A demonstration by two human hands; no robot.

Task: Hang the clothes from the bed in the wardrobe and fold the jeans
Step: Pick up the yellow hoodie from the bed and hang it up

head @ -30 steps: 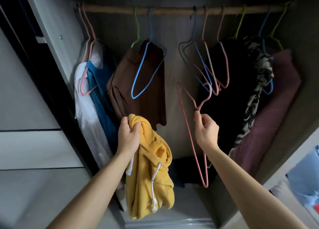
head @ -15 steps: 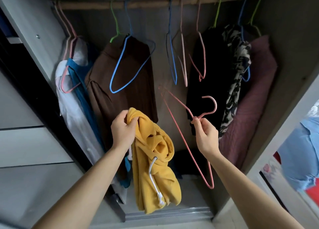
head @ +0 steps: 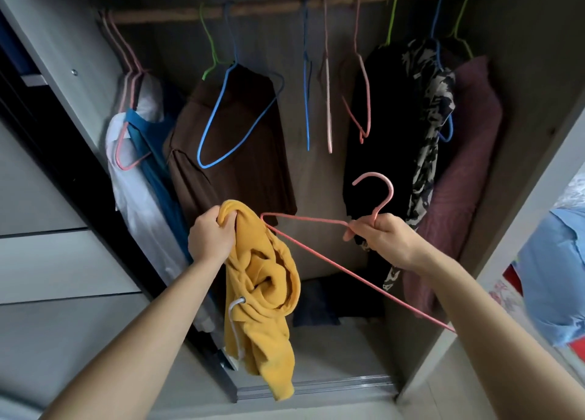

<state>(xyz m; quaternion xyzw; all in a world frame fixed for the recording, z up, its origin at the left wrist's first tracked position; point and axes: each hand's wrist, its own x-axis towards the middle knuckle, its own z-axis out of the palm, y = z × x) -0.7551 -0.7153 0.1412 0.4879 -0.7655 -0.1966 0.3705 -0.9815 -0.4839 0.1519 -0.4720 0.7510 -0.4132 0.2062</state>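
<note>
Pink hanger [head: 304, 218] swung level, tip against hoodie [head: 262, 280], brown top [head: 240, 179] behind.

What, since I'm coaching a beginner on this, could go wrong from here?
The yellow hoodie hangs bunched, gripped at one spot by the left hand, so it may go on the pink hanger crooked. The hanger corner beside it, steered by the right hand, could snag the white drawstring.

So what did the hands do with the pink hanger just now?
The right hand pulled the pink hanger down, clear of the other hangers on the rail, and swung it flatter, so one tip now points at the yellow hoodie. The left hand still grips the hoodie, and the hung clothes stayed put.
</note>
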